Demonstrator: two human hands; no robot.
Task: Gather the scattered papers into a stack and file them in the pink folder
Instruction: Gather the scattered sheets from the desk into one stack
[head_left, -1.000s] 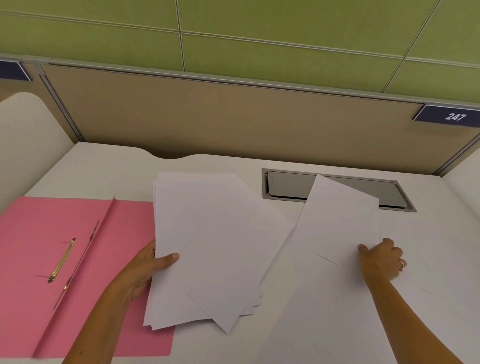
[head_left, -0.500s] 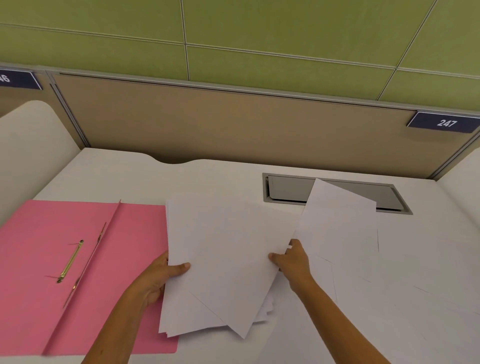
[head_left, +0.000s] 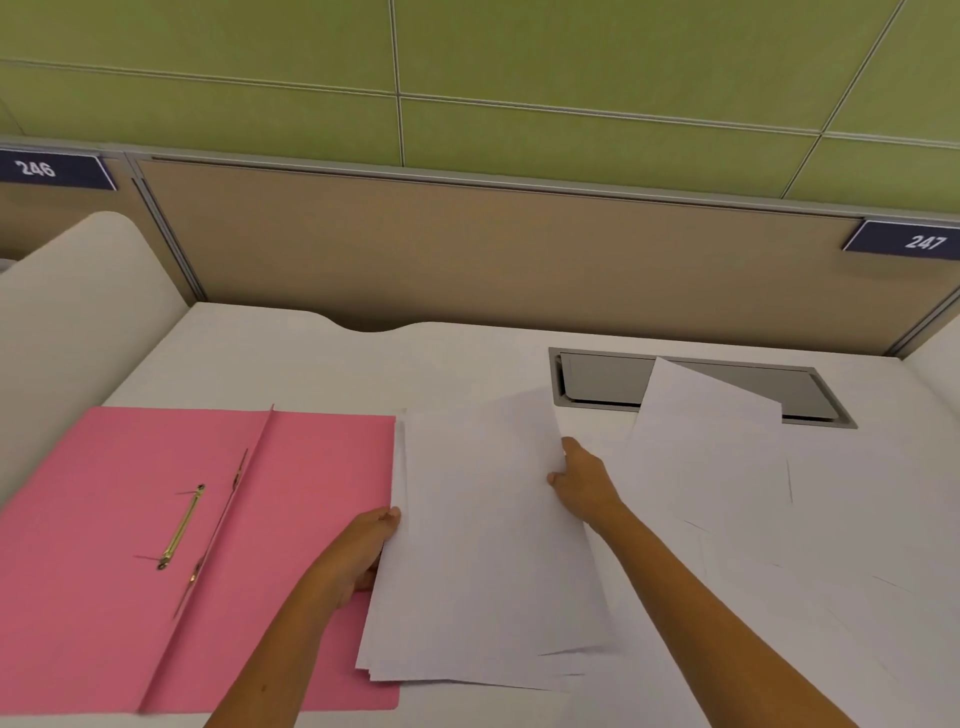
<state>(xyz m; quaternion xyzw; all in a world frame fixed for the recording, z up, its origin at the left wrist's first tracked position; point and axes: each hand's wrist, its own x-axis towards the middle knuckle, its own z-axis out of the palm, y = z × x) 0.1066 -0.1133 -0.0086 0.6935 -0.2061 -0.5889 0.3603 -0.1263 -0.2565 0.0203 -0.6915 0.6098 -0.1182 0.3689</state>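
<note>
A stack of plain white papers (head_left: 483, 545) lies on the smooth white table (head_left: 291, 358), its sheets roughly squared but with corners fanning out at the near edge. The left hand (head_left: 363, 551) grips the stack's left edge, fingers curled under the sheets and thumb tip at the edge. The right hand (head_left: 582, 483) holds the stack's right edge, with fingers curled against the paper.

The pink folder (head_left: 130, 519) lies open flat on the table just left of the stack, thin matte card with a raised crease down its spine. A slim brass fastener strip (head_left: 182, 527) sits on its left leaf. The stack's left edge overlaps the folder's right leaf.

To the right, more loose white sheets (head_left: 711, 467) lie scattered and overlapping on the table; one covers part of a rectangular grey metal cable hatch (head_left: 597, 379) set into the tabletop. Behind stands a tan fabric partition (head_left: 467, 249) with dark number plates reading 246 (head_left: 36, 169) and 247 (head_left: 922, 241).
</note>
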